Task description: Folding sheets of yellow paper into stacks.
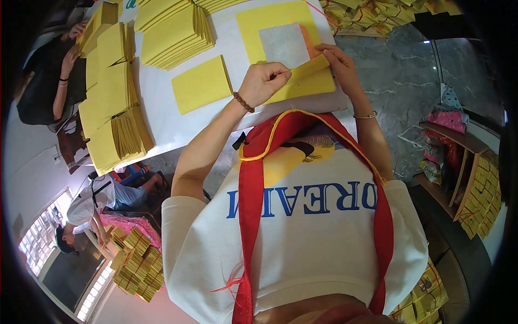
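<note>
While the left hand (263, 83) curls nearly closed, its thumb and index finger touching the left end of the fold, whether pinching is unclear, the right hand (342, 66) holds the upper right corner between thumb and loosely bent fingers. Between them, the folded yellow sheet (308, 82) lies at the edge of the white table (156, 97).

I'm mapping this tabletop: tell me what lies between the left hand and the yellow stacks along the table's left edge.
The head view shows a flat, rectangular yellow paper piece between them, on the white tabletop.
</note>
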The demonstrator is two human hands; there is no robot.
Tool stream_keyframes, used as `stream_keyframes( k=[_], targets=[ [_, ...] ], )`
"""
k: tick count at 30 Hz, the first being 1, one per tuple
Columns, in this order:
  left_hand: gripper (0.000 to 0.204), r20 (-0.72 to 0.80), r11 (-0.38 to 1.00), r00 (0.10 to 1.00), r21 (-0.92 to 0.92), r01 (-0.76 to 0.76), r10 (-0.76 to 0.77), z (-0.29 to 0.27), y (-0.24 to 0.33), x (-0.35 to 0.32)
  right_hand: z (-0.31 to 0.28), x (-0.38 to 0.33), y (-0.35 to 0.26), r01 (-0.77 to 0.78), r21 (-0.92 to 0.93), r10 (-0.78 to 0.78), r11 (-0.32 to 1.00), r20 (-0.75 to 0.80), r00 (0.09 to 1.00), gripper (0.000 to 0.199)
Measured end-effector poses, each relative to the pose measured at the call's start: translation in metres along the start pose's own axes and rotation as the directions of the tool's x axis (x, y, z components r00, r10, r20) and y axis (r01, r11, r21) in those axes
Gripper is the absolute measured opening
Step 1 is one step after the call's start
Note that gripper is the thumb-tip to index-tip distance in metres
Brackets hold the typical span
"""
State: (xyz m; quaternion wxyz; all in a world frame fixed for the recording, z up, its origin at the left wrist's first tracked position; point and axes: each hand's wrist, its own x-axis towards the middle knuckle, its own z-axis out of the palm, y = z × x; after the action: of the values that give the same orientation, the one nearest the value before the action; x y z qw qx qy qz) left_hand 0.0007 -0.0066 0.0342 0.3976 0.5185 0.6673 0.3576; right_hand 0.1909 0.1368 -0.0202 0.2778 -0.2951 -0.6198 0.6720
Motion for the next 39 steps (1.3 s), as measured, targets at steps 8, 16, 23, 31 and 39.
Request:
stream_keyframes(
  k=[8,16,23,31,39],
  targets=[
    [0.018,-0.004,0.996,1.000,-0.089,0.029,-0.029,0.001,-0.001,0.002,-0.004,-0.003,0.001,0.069,0.005,-0.069,0.998,0.056,0.996,0.040],
    [0.017,0.063,0.978,0.995,-0.189,0.084,-0.073,-0.002,0.000,0.003,-0.008,0.000,0.003,0.004,-0.013,-0.003,1.000,0.084,0.996,0.054],
    [0.018,0.068,0.980,0.994,-0.175,0.098,-0.087,-0.003,0.002,0.005,-0.009,0.000,0.001,0.013,-0.014,-0.011,1.000,0.109,0.994,0.057],
    [0.027,0.162,0.970,0.967,-0.111,0.216,-0.197,-0.019,0.009,0.006,-0.009,-0.004,0.001,0.186,-0.154,-0.162,0.970,0.161,0.974,0.019],
    [0.059,0.092,0.808,0.912,0.433,-0.398,0.400,-0.045,-0.020,-0.011,0.000,-0.001,-0.004,-0.125,0.109,0.122,0.986,0.032,0.992,0.022]
  ],
)
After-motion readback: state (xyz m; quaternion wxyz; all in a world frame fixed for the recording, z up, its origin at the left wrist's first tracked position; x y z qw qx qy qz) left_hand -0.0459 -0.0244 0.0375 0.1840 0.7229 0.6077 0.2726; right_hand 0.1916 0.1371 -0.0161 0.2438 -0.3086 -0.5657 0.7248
